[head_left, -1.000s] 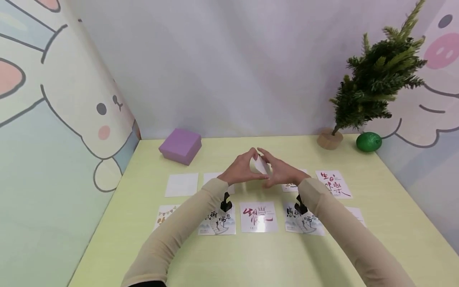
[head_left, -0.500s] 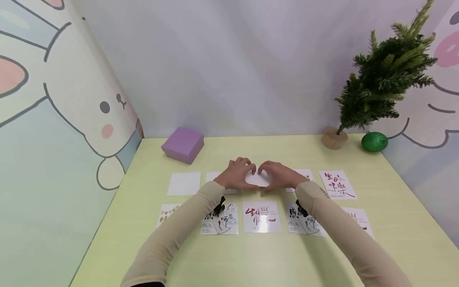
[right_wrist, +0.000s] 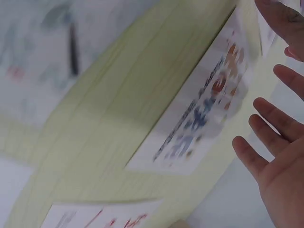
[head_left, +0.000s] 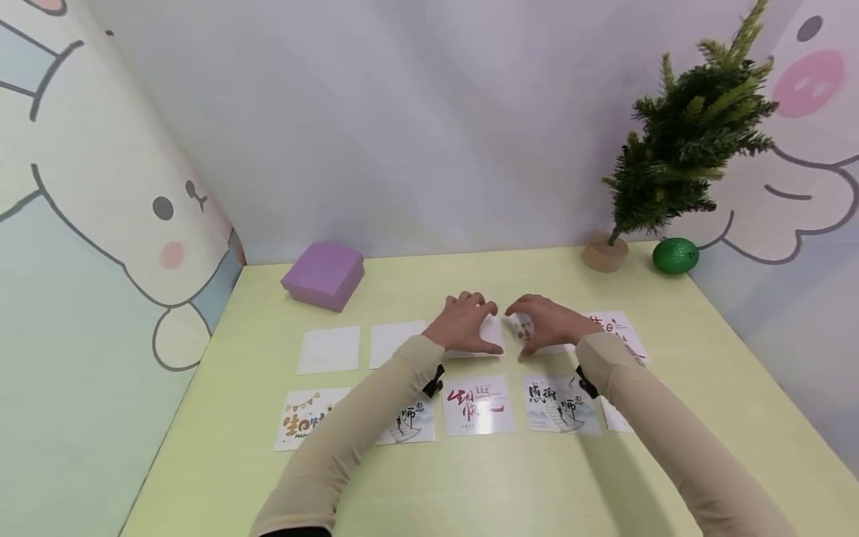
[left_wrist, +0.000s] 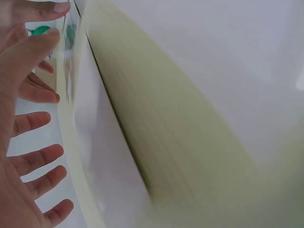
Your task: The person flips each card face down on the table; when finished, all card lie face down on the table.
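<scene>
Both hands, left [head_left: 466, 324] and right [head_left: 546, 324], hover open-fingered over cards [head_left: 478, 403] on a green table [head_left: 496, 485]; only the right wrist view shows a colourful print [right_wrist: 209, 111].

Under your left hand [head_left: 467, 326] a blank white card [head_left: 485, 339] lies flat on the desk; beside it, a colourfully printed card [head_left: 537, 333] lies under your right hand [head_left: 546, 323].
</scene>
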